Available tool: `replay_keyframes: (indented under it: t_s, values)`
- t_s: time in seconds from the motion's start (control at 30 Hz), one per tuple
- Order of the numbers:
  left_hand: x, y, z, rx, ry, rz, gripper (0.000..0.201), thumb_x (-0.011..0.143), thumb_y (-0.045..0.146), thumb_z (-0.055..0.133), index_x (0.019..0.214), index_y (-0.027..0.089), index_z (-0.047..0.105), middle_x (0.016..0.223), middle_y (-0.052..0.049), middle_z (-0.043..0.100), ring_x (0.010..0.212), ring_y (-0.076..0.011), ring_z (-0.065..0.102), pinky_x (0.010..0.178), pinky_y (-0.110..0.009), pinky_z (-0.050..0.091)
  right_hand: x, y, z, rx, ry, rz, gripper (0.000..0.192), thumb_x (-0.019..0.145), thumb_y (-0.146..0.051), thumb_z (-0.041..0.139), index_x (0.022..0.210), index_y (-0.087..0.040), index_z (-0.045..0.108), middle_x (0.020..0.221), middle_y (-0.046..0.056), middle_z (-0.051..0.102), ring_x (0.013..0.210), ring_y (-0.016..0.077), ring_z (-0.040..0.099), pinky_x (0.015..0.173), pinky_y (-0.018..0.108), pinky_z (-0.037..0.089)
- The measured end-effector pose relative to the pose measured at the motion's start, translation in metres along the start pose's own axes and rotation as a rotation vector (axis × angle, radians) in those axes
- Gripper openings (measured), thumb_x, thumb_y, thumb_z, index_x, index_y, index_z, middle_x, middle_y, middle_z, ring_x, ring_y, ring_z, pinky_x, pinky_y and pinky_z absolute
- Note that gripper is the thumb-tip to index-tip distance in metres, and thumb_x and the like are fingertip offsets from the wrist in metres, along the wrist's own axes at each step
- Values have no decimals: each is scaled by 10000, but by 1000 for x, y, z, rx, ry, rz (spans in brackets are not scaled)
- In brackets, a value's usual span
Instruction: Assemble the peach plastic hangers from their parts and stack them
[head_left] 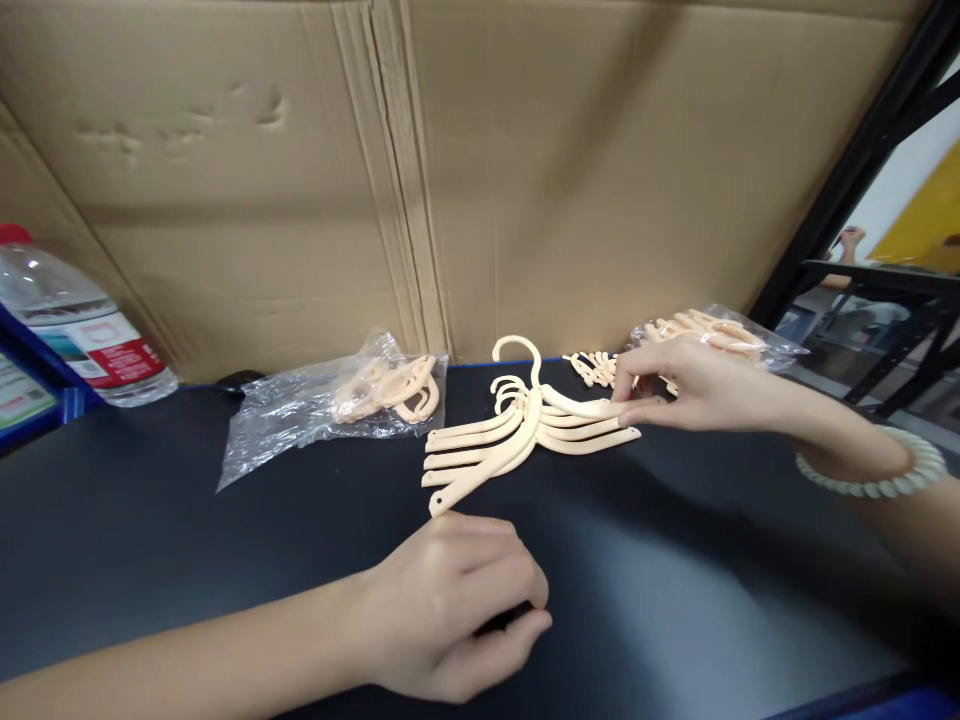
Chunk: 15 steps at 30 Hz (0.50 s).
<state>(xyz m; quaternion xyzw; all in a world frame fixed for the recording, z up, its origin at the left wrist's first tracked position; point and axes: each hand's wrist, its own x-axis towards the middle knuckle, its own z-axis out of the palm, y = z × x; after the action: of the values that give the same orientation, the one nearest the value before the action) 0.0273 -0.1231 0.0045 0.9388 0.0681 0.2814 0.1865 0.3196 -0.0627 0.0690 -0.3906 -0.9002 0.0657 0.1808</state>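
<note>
My hands on the hangers over the dark surface (360, 530).
My right hand (697, 385) pinches one end of the uppermost cream hanger (491, 468), which lies across an overlapping row of similar hangers (457, 458); my left hand (457, 610) is loosely curled just beside its other end, and I cannot tell whether it grips it. I see a clear plastic bag (277, 425) with cream parts (386, 388) to the left of the row.
</note>
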Motion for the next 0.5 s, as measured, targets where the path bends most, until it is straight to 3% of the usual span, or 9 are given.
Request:
replay_keyframes:
  t_s: [0.2, 0.3, 0.5]
  values:
    - [1, 4, -4, 201, -122, 11, 169, 864, 51, 484, 900, 147, 617, 794, -105, 706, 706, -214, 657, 654, -307, 543, 1, -6, 13, -54, -342, 94, 89, 719, -195, 715, 720, -188, 627, 718, -3, 628, 681, 152, 570, 592, 254, 392]
    - [2, 4, -3, 299, -81, -56, 153, 867, 60, 469, 886, 118, 610, 852, -128, 686, 784, -227, 630, 715, -334, 539, 2, -10, 18, -84, -362, 83, 103, 693, -170, 727, 726, -188, 630, 769, 15, 629, 747, 178, 575, 634, 272, 398]
    - [1, 0, 3, 387, -37, -234, 124, 870, 144, 489, 915, 137, 604, 962, -116, 676, 914, -255, 603, 815, -391, 530, 2, -13, 23, -139, -340, 146, 110, 709, -198, 707, 682, -191, 600, 690, -5, 618, 629, 149, 544, 558, 259, 348]
